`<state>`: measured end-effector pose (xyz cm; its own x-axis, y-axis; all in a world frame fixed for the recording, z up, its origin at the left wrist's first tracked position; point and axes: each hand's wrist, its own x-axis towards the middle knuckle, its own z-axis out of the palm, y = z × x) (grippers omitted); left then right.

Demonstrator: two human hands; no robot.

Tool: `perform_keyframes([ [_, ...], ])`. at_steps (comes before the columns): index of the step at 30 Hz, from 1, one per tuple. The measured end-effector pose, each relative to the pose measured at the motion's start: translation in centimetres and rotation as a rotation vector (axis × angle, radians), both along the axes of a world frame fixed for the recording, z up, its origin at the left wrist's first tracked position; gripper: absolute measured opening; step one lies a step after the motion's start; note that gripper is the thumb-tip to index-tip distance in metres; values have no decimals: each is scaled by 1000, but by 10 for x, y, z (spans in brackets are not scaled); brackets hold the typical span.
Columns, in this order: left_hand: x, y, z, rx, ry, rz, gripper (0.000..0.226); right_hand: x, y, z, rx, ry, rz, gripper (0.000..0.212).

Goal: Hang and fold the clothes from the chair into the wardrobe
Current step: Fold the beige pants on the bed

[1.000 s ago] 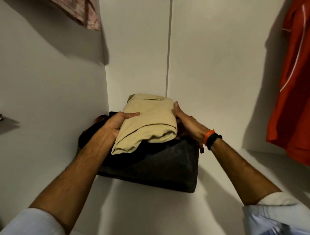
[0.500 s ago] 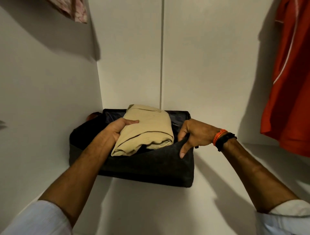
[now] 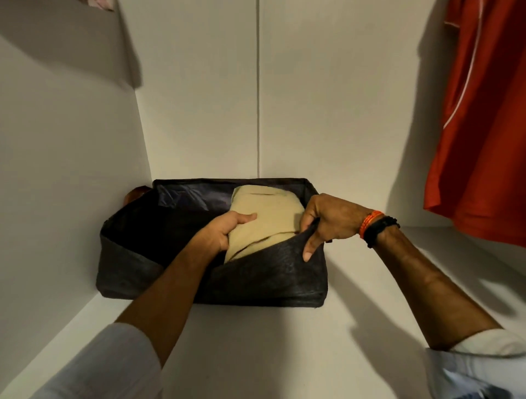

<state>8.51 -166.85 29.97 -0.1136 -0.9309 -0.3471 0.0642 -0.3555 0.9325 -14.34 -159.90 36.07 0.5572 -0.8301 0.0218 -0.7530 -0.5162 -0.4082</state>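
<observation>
A folded beige garment point(image 3: 269, 212) lies inside a dark soft fabric storage box point(image 3: 264, 282) on the white wardrobe shelf, toward the box's right side. My left hand point(image 3: 225, 232) grips the garment's left edge, thumb on top, fingers under it. My right hand point(image 3: 330, 220) pinches the box's front wall near its right corner and holds it pulled outward. The garment's lower part is hidden behind that front wall. A red garment point(image 3: 481, 119) hangs at the right.
The box sits in the back left corner, against the white side wall point(image 3: 65, 159) and back panel point(image 3: 327, 99). A brown object point(image 3: 136, 193) peeks out behind the box's left end. A patterned pink cloth point(image 3: 99, 3) hangs top left. White shelf floor point(image 3: 270, 350) stretches in front.
The beige garment has gone down from above the box into it. My right hand left the garment and took hold of the box's front wall. The view has tilted up.
</observation>
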Motion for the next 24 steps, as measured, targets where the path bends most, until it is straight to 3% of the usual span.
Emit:
perform_keyframes([
  [3,-15,3,-12,42,-215,-100,59,-2,-1,-1,9,9,-4,19],
  [6,-13,-7,-29,58,-123,-61,64,1,-2,-6,23,20,5,18],
  [9,-9,-33,-51,88,-105,-34,113,2,-6,-10,18,17,11,18],
  [10,-12,-29,-48,79,-149,-47,117,3,-7,-10,22,18,12,18],
  [12,-16,-20,-41,28,-354,-8,98,3,-9,-11,28,25,12,20],
  [14,-21,-18,-33,-61,-635,19,95,2,-10,-11,30,22,14,22],
  [17,-22,-25,-20,-405,-1082,98,95,-2,-10,-10,38,-2,17,19],
  [19,-28,-33,-19,-691,-1120,14,83,-5,-9,-10,48,-26,16,16],
  [20,-32,-36,-23,-744,-1133,-93,83,-5,-8,-10,44,-35,18,16],
  [24,-41,-42,-54,-459,-1306,-489,84,-5,-8,-13,23,-55,19,21],
])
